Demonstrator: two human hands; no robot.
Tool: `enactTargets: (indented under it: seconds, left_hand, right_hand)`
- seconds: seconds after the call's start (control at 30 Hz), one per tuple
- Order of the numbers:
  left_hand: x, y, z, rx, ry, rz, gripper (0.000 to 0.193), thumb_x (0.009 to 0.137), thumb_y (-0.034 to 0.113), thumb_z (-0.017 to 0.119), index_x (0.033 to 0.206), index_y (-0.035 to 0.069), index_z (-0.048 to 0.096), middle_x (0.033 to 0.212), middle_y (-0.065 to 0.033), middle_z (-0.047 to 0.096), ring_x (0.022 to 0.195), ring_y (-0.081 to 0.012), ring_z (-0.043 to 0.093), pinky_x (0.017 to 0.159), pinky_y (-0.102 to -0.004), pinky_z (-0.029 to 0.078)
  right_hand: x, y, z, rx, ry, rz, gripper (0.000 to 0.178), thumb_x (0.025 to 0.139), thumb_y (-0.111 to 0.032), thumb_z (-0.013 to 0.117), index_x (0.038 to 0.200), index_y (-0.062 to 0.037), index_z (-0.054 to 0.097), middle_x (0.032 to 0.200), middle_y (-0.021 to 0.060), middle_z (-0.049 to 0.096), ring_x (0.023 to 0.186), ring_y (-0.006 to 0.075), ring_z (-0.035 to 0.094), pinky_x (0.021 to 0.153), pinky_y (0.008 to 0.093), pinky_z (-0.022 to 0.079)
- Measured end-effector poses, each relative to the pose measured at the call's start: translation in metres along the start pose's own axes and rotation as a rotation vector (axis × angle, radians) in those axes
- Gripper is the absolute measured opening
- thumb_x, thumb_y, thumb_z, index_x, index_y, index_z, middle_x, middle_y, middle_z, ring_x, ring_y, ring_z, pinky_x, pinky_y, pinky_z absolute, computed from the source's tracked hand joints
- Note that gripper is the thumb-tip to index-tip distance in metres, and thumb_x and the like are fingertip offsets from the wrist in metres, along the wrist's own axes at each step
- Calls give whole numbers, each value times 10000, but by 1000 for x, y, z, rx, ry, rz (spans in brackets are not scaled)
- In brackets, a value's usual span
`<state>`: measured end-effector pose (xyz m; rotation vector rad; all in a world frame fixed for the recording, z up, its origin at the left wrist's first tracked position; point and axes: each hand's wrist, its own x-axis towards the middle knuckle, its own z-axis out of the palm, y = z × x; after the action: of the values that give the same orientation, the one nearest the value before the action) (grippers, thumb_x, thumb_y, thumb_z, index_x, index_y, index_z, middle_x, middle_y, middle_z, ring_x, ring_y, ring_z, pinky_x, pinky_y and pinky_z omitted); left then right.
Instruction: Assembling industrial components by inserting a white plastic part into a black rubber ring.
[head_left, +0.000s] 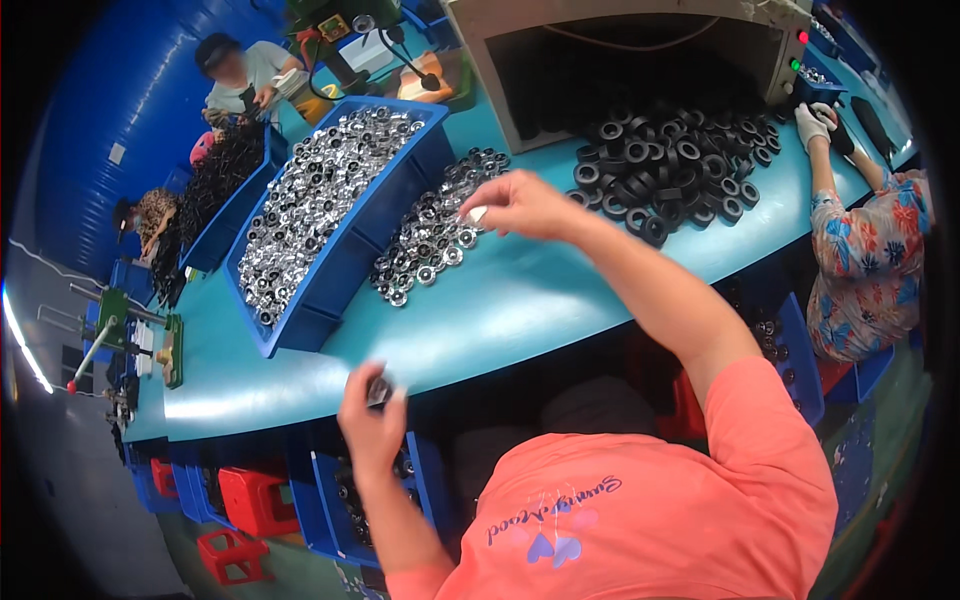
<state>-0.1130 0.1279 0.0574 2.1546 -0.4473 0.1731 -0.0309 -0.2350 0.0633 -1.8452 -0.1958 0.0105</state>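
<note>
My left hand is over the table's near edge, fingers curled round a small dark round part with a shiny face. My right hand hovers at the right side of a loose heap of small silver-and-black wheel-like parts. Its thumb and fingers are drawn together, with white on a fingertip; what they hold, if anything, I cannot make out. Left of the heap stands a long blue bin full of similar shiny parts. Right of my right hand lies a pile of black rings.
A beige machine housing opens behind the rings. Blue bins and red stools sit below the table. A co-worker's gloved hand is at the far right; other people work at the back left beside black parts.
</note>
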Motion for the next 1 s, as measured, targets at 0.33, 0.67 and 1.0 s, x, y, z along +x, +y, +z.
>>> enactTargets:
  seconds: [0.33,0.67,1.0]
  left_hand:
    - [-124,-53,-129,557,-106,-382,469,764,10,773,1217,42,657,973,-149,669,874,-305,662,802,-367,536]
    - [58,26,43,-278,-339,104,316,939,124,653,1231,3,662,980,-89,713,826,-171,667,744,-324,543]
    - [142,-9,138,-1426,-523,-270,472,1082,372,445,1419,44,490,1143,-137,650,901,-191,626,725,-320,520]
  right_hand:
    - [57,43,-94,-1321,373,104,318,823,-159,673,1130,-127,748,1247,145,640,1238,324,565,1044,506,443]
    - [22,24,-71,-877,375,-73,228,793,-221,779,990,-109,754,1165,101,629,1169,289,582,999,445,435]
    - [-2,0,32,-201,214,-273,230,815,-168,748,1025,-76,753,934,102,683,867,275,678,783,395,536]
